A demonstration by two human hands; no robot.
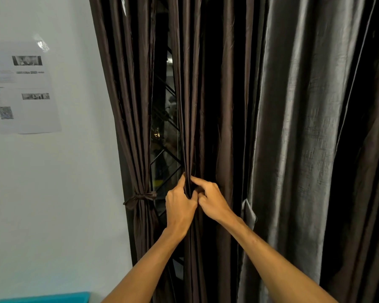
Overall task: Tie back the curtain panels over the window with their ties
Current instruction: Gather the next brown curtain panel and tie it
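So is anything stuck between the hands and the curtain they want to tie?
No. Both the left hand and the right hand already pinch the middle curtain panel, bare fingers on the cloth. No tie for it shows there; the only tied one is on the left panel.

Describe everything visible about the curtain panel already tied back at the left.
The tied curtain panel is dark brown, slightly glossy pleated fabric hanging along the white wall, left of the exposed window grille. A matching fabric tie cinches it low down, knotted, with ends sticking out both sides. Below the tie it hangs straight. Neither hand touches it.
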